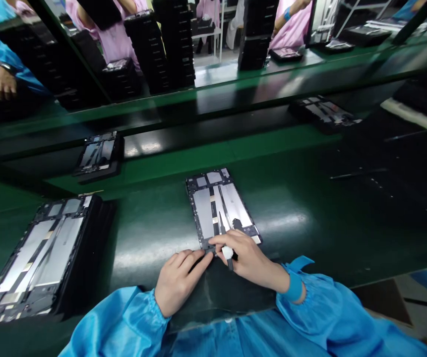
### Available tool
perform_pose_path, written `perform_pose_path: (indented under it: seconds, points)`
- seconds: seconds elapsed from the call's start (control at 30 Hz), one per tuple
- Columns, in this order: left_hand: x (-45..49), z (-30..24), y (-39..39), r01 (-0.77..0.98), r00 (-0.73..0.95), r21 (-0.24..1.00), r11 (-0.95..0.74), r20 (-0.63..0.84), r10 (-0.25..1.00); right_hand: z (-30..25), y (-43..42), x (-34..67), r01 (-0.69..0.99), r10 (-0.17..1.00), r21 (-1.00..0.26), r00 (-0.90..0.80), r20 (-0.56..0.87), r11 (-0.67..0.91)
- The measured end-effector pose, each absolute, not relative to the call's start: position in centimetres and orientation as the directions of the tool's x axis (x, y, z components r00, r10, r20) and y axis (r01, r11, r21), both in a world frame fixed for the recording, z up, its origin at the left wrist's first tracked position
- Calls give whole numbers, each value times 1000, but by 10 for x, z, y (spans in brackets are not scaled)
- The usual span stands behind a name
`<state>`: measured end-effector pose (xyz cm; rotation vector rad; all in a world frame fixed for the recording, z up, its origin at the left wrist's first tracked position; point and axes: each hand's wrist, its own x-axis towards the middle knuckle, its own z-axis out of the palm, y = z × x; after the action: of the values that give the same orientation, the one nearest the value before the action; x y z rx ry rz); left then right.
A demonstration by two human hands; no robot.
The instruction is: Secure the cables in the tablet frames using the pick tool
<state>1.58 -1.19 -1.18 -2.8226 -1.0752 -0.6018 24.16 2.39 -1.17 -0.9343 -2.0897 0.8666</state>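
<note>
An opened tablet back (218,208), with silver battery panels and black ribbon strips, lies on the green bench right in front of me. My left hand (179,281) rests on the bench with its fingers stretched forward, the fingertips pressing on the tablet's near edge. My right hand (246,258) is closed in a pinch on a small white-tipped tool (228,254), held at the tablet's near edge beside the left fingertips. Blue sleeves cover both my arms.
A stack of open tablets (38,258) in black trays sits at the left. Two more tablets (99,154) (323,113) lie on the conveyor strip beyond. Tall black tray stacks (172,44) stand farther back, with other people in pink and blue coats behind them.
</note>
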Motion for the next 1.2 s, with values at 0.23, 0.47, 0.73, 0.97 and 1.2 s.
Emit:
perform_pose_path:
  seconds: [0.23,0.47,0.73,0.97,1.2]
  points:
    - [12,-15,-6,628,715,52,-776,357,602,-10,24,245,357,822,-813,-517,238,459]
    - [16,-16,-9,661,712,3,-751,314,628,-6,26,249,354,836,-835,-509,206,421]
    - [25,-20,-14,713,640,105,-693,305,705,1,7,271,162,905,-987,-421,-62,8]
    - [26,-18,-13,704,626,148,-695,333,705,1,4,263,243,904,-970,-416,-99,5]
    - [25,-18,-13,702,622,151,-696,346,702,4,9,272,339,921,-925,-390,25,169]
